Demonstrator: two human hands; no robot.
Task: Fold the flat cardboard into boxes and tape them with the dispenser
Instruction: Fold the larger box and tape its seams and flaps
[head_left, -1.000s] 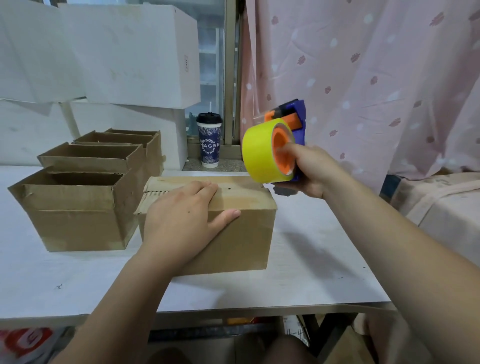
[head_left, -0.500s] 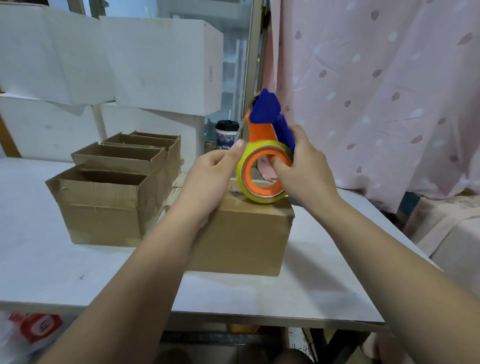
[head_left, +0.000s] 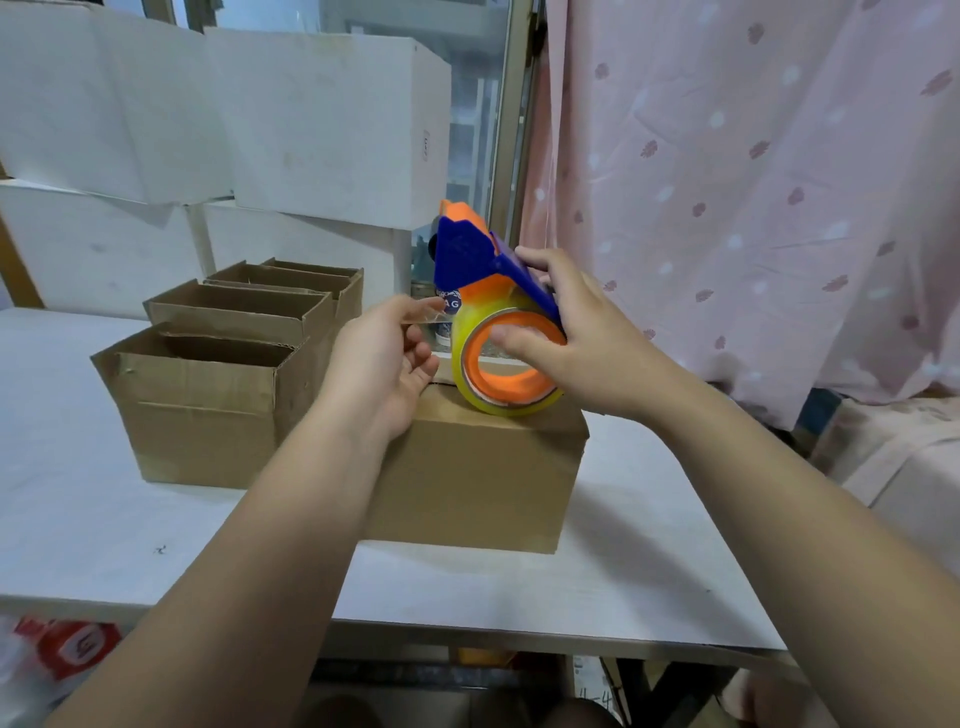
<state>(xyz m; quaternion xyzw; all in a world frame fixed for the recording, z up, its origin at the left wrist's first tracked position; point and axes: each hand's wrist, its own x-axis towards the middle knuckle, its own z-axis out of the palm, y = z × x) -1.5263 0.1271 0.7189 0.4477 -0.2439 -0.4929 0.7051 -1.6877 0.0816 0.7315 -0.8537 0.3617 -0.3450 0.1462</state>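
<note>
A closed brown cardboard box (head_left: 478, 483) stands on the white table (head_left: 623, 582) in front of me. The blue and orange tape dispenser (head_left: 483, 270) with its yellowish tape roll (head_left: 506, 405) rests on the box's top right. My right hand (head_left: 576, 338) grips the dispenser, thumb through the orange core. My left hand (head_left: 384, 364) pinches the clear free end of the tape (head_left: 431, 312) just left of the roll, above the box's top.
Three open brown boxes (head_left: 208, 410) stand in a row to the left. Large white boxes (head_left: 322, 124) are stacked behind them. A cup (head_left: 449, 306) shows behind the dispenser. A pink curtain (head_left: 753, 182) hangs at the right. The table's front edge is near.
My left hand left the box top and took hold of the tape end. The dispenser came down from mid-air onto the box and tipped, and the tape end is drawn out leftward.
</note>
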